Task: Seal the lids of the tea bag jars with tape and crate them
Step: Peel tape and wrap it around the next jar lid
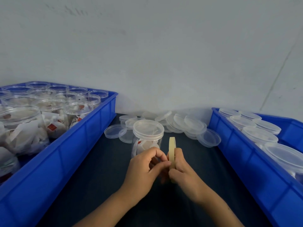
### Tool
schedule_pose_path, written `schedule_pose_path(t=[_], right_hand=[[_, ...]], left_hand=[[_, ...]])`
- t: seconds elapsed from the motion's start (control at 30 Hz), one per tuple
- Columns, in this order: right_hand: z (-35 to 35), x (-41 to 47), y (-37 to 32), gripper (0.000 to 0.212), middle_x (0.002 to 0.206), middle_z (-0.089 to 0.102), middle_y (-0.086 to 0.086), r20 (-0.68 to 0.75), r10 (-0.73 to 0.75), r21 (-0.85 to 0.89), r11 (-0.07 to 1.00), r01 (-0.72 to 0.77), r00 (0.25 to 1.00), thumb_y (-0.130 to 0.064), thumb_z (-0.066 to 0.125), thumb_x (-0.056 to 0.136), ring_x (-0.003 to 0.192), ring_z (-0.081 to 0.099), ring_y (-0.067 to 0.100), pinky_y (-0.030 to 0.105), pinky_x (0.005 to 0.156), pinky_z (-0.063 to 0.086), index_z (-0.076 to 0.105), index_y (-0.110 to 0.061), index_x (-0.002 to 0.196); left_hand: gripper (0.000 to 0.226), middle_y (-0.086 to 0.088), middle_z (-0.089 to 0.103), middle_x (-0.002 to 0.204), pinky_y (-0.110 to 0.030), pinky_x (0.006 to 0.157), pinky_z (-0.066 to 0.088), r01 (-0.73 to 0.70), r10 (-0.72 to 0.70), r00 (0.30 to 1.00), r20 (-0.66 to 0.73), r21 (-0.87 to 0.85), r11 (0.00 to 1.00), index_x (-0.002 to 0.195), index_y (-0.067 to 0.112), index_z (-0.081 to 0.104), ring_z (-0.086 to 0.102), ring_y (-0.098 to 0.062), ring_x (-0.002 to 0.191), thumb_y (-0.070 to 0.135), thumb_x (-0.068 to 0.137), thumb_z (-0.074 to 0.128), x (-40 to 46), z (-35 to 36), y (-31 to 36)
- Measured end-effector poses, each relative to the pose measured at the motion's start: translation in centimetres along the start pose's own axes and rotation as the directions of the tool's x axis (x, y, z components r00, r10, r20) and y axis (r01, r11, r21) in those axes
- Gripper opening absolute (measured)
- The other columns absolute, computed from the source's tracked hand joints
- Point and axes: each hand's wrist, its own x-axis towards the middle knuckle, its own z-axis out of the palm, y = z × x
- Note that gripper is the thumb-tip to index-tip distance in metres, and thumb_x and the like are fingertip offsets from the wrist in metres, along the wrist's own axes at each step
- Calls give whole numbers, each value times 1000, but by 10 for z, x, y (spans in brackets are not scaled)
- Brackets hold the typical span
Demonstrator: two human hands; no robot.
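1. Tape roll (172, 151): held on edge at centre; right hand (185, 171) grips it, left hand (144, 167) pinches at its rim, likely seeking the free end.
2. Lidded jar (147, 138): on the dark surface (101, 161), 12 o'clock of the hands. Probably light, smooth, slippery; best held around its body.
3. Blue crates: 9 o'clock crate (78, 145) holds unlidded jars, 3 o'clock crate (242, 145) lidded ones.

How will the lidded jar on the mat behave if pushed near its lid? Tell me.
The jar stands tall on a narrow base, so it would probably tip rather than slide. It holds only tea bags, so it is likely light. Its clear plastic wall looks smooth, perhaps slippery.
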Motion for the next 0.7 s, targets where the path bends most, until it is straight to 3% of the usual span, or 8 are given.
schedule_pose_path(t=[0.1, 0.2, 0.33, 0.47, 0.53, 0.6, 0.7], right_hand=[[-5, -2, 3, 34, 87, 55, 4, 20, 23, -107, 994, -21, 1000, -17, 49, 80, 70, 54, 7, 23, 64, 47, 33, -22, 111], [-9, 0, 6, 22, 81, 61, -14, 10, 11, -195, 981, -9, 1000, -27, 46, 100, 68, 52, -3, 17, 63, 44, 35, -33, 118], [-12, 2, 6, 29, 88, 57, 10, -59, -40, -337, 941, 18, 997, -30, 44, 101, 70, 48, 6, 29, 69, 46, 30, -43, 124], [-17, 1, 3, 34, 74, 50, 2, -35, -102, -384, 920, 81, 994, -30, 42, 102, 64, 44, 15, 33, 66, 44, 34, -53, 126], [-18, 2, 3, 27, 84, 61, 0, -48, -89, -465, 884, 57, 995, -35, 40, 102, 74, 56, 21, 40, 76, 53, 43, -54, 120], [-18, 2, 4, 22, 98, 65, -5, -94, -53, -529, 848, -5, 994, -40, 38, 102, 90, 62, 17, 44, 86, 53, 48, -54, 115], [-18, 2, 5, 22, 105, 64, -14, -164, -24, -658, 748, -91, 986, -42, 36, 102, 93, 60, 6, 35, 86, 53, 47, -53, 118]], left_hand=[[12, 8, 65, 70, -23, 64, 53, 31, -31, 1000, 0, 27, 999, 81, 20, 61, 65, -8, 67, 11, 89, 66, 2, -1, -2], [11, 7, 64, 72, -26, 66, 54, 23, -20, 999, -35, 93, 995, 84, 19, 57, 65, -5, 70, 13, 92, 60, 3, -4, -4], [21, 8, 63, 71, -23, 65, 53, -21, 37, 992, -120, 130, 991, 83, 27, 50, 66, -2, 69, 11, 94, 57, 2, -4, -3], [19, 7, 62, 72, -13, 59, 49, -34, 47, 988, -147, 88, 995, 84, 23, 52, 66, -3, 67, 8, 94, 56, 3, -2, -3], [20, 9, 61, 69, -11, 60, 49, -55, 65, 991, -116, 88, 995, 83, 24, 52, 65, -3, 66, 9, 93, 59, 4, -2, -3], [25, 11, 60, 68, -11, 65, 49, -73, 83, 993, -78, 120, 990, 83, 30, 51, 65, -3, 69, 10, 91, 63, 4, -2, -5], [34, 13, 60, 75, -10, 72, 49, -84, 86, 996, -2, 154, 985, 91, 37, 48, 64, -1, 79, 9, 88, 67, 5, -3, -8]])
